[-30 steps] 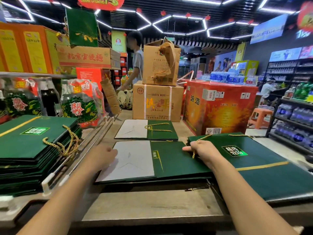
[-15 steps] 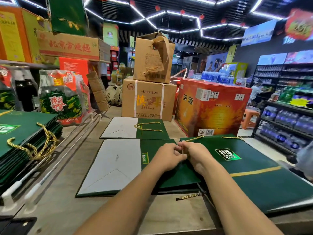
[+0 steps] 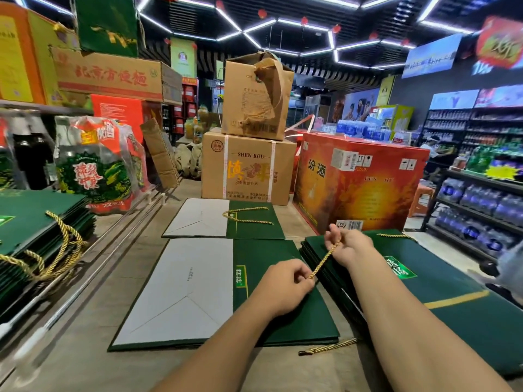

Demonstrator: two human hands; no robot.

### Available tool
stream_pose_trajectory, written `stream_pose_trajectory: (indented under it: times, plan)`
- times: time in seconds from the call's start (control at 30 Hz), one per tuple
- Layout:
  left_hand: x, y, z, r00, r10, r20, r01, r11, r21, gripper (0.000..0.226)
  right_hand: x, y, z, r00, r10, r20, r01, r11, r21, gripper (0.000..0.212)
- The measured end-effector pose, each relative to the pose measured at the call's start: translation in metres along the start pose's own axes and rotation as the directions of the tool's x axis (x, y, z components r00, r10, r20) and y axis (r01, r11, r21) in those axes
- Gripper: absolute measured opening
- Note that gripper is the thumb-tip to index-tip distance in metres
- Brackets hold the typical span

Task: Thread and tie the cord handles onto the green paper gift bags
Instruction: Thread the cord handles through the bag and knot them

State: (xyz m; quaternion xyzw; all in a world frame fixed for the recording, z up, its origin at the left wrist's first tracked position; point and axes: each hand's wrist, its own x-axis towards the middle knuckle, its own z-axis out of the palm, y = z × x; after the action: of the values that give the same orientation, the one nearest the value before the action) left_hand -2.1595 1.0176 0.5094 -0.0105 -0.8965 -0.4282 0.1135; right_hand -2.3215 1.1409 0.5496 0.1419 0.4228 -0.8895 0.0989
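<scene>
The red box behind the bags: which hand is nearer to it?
Right. The right hand sits just before the lower edge of the red box, pinching the gold cord. The left hand pinches the cord's other end, nearer the person, over a flat green bag.

Brown carton (image 3: 246,168) marked SHEN ROU stood at the far end of the bench (image 3: 85,349), with a torn carton (image 3: 254,94) stacked on top. A red-orange carton (image 3: 359,182) stood just beside it. A bagged jug (image 3: 96,165), possibly liquor, sat left. Bottled-water shelves (image 3: 481,199) lined the right.
</scene>
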Motion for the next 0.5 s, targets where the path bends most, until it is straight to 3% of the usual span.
stream_pose_trajectory:
  times: [0.07,0.2,0.33,0.5]
  plan:
    - [0.001,0.002,-0.001,1.000,-0.010,-0.002,0.010,1.000,-0.006,0.002,0.000,-0.001,0.000,0.998,-0.048,0.048,0.047,0.999,0.016,0.012]
    - [0.001,0.003,-0.001,0.999,-0.036,0.006,0.036,0.999,-0.012,0.002,-0.016,0.004,0.000,0.960,-0.119,0.254,0.114,0.993,0.035,0.016]
    - [0.001,0.004,-0.005,0.998,-0.055,0.032,0.056,0.998,-0.042,0.006,-0.034,0.002,0.004,0.861,-0.171,0.479,0.228,0.972,-0.063,0.019]
    - [0.001,0.010,-0.023,0.989,-0.147,-0.021,0.127,0.914,-0.386,0.033,-0.063,-0.001,0.018,0.772,-0.176,0.611,0.420,0.862,-0.283,0.022]
